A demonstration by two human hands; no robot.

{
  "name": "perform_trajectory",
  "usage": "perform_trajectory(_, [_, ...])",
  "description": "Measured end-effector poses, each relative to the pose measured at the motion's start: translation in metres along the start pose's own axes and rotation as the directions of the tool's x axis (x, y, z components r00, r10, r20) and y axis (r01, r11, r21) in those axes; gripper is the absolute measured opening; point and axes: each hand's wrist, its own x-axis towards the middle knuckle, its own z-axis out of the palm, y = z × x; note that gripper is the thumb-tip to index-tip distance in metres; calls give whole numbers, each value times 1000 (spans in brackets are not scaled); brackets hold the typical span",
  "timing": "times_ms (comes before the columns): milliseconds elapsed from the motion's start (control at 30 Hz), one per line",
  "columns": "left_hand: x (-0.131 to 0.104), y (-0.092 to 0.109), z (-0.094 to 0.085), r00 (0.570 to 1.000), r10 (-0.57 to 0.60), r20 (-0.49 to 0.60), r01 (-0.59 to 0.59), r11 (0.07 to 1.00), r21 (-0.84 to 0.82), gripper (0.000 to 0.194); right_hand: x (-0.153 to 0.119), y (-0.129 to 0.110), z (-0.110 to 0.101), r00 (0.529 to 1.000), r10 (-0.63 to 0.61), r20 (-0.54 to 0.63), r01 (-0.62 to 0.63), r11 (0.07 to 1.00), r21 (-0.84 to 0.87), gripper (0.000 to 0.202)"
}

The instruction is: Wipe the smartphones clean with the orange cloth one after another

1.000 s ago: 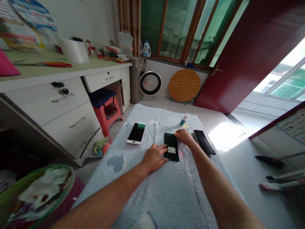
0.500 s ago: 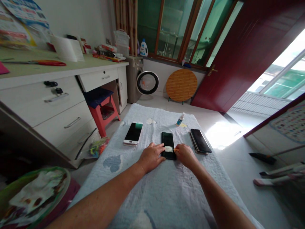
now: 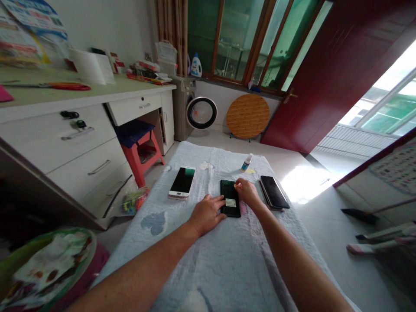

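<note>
A black phone [image 3: 230, 193] with a pale label [image 3: 230, 203] on its lower half lies on the cloth in front of me. My left hand [image 3: 208, 213] rests flat at its left side, fingers stretched out and touching the edge. At the phone's upper right edge, my right hand [image 3: 247, 191] pinches a small yellow-orange piece [image 3: 238, 185]; its kind is too small to make out. Left of these lies a white-framed phone [image 3: 182, 181] with a dark screen. To the right, a dark phone [image 3: 274, 191] lies on top of another flat device.
A light blue patterned cloth [image 3: 195, 260] covers the table. Beyond the phones stands a small spray bottle [image 3: 247, 162]. A red stool [image 3: 139, 151] and a white drawer desk [image 3: 81, 143] are on the left, with a waste bin [image 3: 97, 260] at lower left.
My right hand has moved up along the phone's right edge, from beside the label to near the top corner, with the small piece in its fingers. My left hand stays put.
</note>
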Motion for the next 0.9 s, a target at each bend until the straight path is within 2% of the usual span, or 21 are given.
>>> perform_trajectory(133, [1, 0, -1, 1000, 4, 0, -4, 1000, 2, 43, 22, -1, 5, 1000, -6, -20, 6, 1000, -4, 26])
perform_trajectory(233, [1, 0, -1, 1000, 5, -5, -5, 1000, 4, 43, 26, -5, 7, 999, -24, -25, 24, 1000, 2, 26])
perform_trajectory(333, [1, 0, -1, 1000, 3, 1, -3, 1000, 2, 43, 15, -9, 7, 996, -89, -8, 89, 996, 20, 24])
perform_trajectory(500, [0, 0, -1, 1000, 7, -3, -7, 1000, -3, 44, -20, -14, 1, 966, -255, 48, 248, 962, 116, 22])
perform_trajectory(633, [0, 1, -2, 1000, 7, 6, -7, 1000, 0, 41, -32, -11, -4, 948, -304, 91, 290, 947, 142, 21])
perform_trajectory(733, [0, 1, -3, 1000, 7, 13, -7, 1000, 9, 42, -22, -4, -3, 965, -254, 66, 246, 964, 104, 21])
perform_trajectory(900, [1, -1, -1, 999, 31, 7, -31, 999, 11, 42, 14, 4, 6, 997, -68, -26, 68, 998, 0, 26])
